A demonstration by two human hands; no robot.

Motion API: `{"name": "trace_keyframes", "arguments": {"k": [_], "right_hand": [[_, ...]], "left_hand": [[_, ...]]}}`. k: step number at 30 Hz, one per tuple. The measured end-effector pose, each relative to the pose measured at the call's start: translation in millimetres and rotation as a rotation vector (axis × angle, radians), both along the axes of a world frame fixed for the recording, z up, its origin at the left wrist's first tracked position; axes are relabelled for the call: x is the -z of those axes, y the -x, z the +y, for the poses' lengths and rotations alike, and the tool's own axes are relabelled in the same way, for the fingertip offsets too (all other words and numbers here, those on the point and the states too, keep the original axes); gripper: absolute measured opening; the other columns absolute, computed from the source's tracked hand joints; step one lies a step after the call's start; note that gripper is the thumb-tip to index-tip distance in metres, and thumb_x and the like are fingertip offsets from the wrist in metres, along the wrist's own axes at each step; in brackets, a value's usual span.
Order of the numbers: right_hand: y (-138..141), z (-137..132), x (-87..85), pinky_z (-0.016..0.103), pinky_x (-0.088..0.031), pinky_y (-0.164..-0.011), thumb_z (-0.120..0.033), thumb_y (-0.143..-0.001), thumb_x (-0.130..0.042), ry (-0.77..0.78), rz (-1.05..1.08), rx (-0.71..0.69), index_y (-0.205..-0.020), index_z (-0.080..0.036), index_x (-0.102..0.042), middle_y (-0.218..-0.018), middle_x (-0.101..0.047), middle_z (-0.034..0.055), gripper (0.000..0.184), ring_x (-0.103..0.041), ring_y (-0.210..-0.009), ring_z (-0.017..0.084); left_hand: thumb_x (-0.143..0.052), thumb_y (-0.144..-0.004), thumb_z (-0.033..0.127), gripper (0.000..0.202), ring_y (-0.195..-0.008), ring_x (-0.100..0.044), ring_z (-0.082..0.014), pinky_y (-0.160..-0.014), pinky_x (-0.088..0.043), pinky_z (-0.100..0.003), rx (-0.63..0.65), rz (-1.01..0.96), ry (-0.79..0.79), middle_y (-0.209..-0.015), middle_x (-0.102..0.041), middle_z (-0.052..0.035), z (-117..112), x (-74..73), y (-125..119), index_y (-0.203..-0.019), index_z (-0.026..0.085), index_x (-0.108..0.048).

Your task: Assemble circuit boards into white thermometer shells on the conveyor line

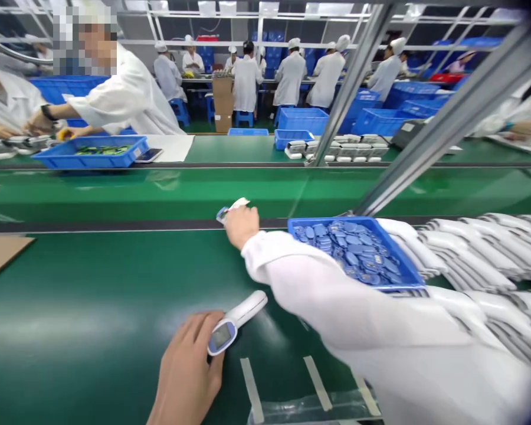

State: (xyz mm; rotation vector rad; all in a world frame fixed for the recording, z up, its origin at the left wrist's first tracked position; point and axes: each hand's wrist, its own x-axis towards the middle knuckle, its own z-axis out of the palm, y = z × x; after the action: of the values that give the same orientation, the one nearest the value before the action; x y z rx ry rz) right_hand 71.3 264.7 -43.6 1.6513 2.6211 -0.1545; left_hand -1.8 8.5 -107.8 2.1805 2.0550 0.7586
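My left hand is closed round the screen end of a white handheld thermometer. Its small grey display, framed in blue, faces up, and its white handle points away to the right over the green work surface. Stretched out ahead, my right hand is at the near edge of the green conveyor belt. It grips a second white thermometer with a blue-framed end; my fingers hide most of that one.
To the right, a blue tray holds many blue plastic parts. Rows of white thermometer housings lie beside it. A metal post slants across the right. Cardboard lies at left, tape strips in front. Co-workers sit across the belt.
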Motion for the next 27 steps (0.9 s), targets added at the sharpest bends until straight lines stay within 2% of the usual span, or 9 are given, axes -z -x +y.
{"name": "trace_keyframes", "arguments": {"k": [3, 5, 11, 14, 16, 18, 20, 24, 27], "right_hand": [[-8.8, -36.5, -5.3, 0.047, -0.054, -0.099, -0.041, -0.099, -0.063, 0.018, 0.041, -0.125, -0.123, -0.016, -0.065, -0.123, -0.067, 0.0087, 0.035, -0.065, -0.112, 0.022], [-36.4, -44.8, -14.9, 0.045, -0.053, -0.099, -0.040, -0.101, -0.060, 0.008, 0.074, -0.181, -0.124, -0.017, -0.065, -0.124, -0.068, 0.0082, 0.033, -0.065, -0.112, 0.022], [-163.7, -9.2, -34.9, 0.039, -0.053, -0.094, -0.018, -0.102, -0.052, -0.043, 0.033, -0.057, -0.112, -0.013, -0.073, -0.110, -0.075, 0.0119, 0.024, -0.069, -0.106, 0.022], [-191.8, 1.7, -25.9, 0.038, -0.053, -0.090, -0.019, -0.100, -0.055, -0.067, 0.022, -0.049, -0.120, -0.013, -0.071, -0.113, -0.074, 0.0114, 0.026, -0.069, -0.105, 0.023], [-194.0, -0.5, -17.4, 0.034, -0.052, -0.087, -0.022, -0.099, -0.059, -0.085, 0.036, -0.079, -0.124, -0.015, -0.069, -0.115, -0.073, 0.0114, 0.027, -0.068, -0.106, 0.024], [-191.4, -6.5, -9.7, 0.032, -0.049, -0.084, -0.021, -0.098, -0.060, -0.109, 0.056, -0.100, -0.123, -0.014, -0.069, -0.116, -0.072, 0.0134, 0.027, -0.067, -0.109, 0.025], [-189.6, -12.0, -2.7, 0.030, -0.047, -0.082, -0.018, -0.097, -0.060, -0.122, 0.077, -0.114, -0.119, -0.014, -0.071, -0.115, -0.072, 0.0144, 0.024, -0.065, -0.109, 0.025], [-191.3, -14.4, 9.6, 0.030, -0.045, -0.081, -0.017, -0.100, -0.054, -0.118, 0.130, -0.116, -0.105, -0.014, -0.075, -0.109, -0.074, 0.0137, 0.022, -0.064, -0.103, 0.023], [-193.0, -12.2, 12.4, 0.032, -0.044, -0.083, -0.021, -0.102, -0.052, -0.120, 0.206, -0.076, -0.095, -0.015, -0.077, -0.104, -0.075, 0.0128, 0.027, -0.063, -0.101, 0.024]], "left_hand": [[-0.052, -0.091, 0.017, 0.019, -0.094, -0.069, -0.0259, -0.077, -0.053, -0.035, -0.023, 0.085, -0.013, -0.103, -0.073, -0.0058, 2.4, -5.9, -3.0, -0.104, 0.024, -0.063], [-0.052, -0.093, 0.024, 0.014, -0.089, -0.069, -0.0261, -0.071, -0.051, -0.034, -0.107, 0.067, 0.054, -0.099, -0.073, -0.0054, -2.0, -12.0, -3.4, -0.101, 0.025, -0.064], [-0.065, -0.082, 0.054, 0.040, -0.068, -0.066, -0.0239, -0.058, -0.048, -0.031, -0.493, -0.425, 0.343, -0.085, -0.071, -0.0020, 1.8, -40.7, 13.6, -0.108, 0.023, -0.061], [-0.069, -0.077, 0.052, 0.043, -0.080, -0.069, -0.0261, -0.066, -0.049, -0.031, -0.445, -0.444, 0.353, -0.094, -0.073, -0.0062, 45.1, -62.8, 19.6, -0.104, 0.018, -0.065], [-0.063, -0.084, 0.049, 0.035, -0.081, -0.069, -0.0266, -0.067, -0.048, -0.032, -0.372, -0.274, 0.381, -0.091, -0.074, -0.0080, 88.6, -79.8, 15.6, -0.097, 0.017, -0.068], [-0.060, -0.088, 0.037, 0.030, -0.093, -0.071, -0.0293, -0.073, -0.050, -0.034, -0.304, 0.031, 0.364, -0.103, -0.075, -0.0113, 137.4, -95.5, 5.4, -0.109, 0.017, -0.069], [-0.070, -0.082, 0.028, 0.037, -0.106, -0.069, -0.0356, -0.083, -0.051, -0.038, -0.298, 0.134, 0.366, -0.113, -0.073, -0.0177, 185.0, -107.1, -8.2, -0.115, 0.013, -0.068], [-0.079, -0.081, 0.034, 0.044, -0.120, -0.063, -0.0334, -0.098, -0.049, -0.041, -0.231, 0.218, 0.432, -0.121, -0.070, -0.0208, 252.2, -112.7, -31.9, -0.117, 0.010, -0.069], [-0.071, -0.089, 0.047, 0.045, -0.114, -0.066, -0.0283, -0.099, -0.050, -0.045, -0.203, 0.259, 0.504, -0.119, -0.071, -0.0174, 267.7, -104.8, -36.5, -0.115, 0.011, -0.069]]}}
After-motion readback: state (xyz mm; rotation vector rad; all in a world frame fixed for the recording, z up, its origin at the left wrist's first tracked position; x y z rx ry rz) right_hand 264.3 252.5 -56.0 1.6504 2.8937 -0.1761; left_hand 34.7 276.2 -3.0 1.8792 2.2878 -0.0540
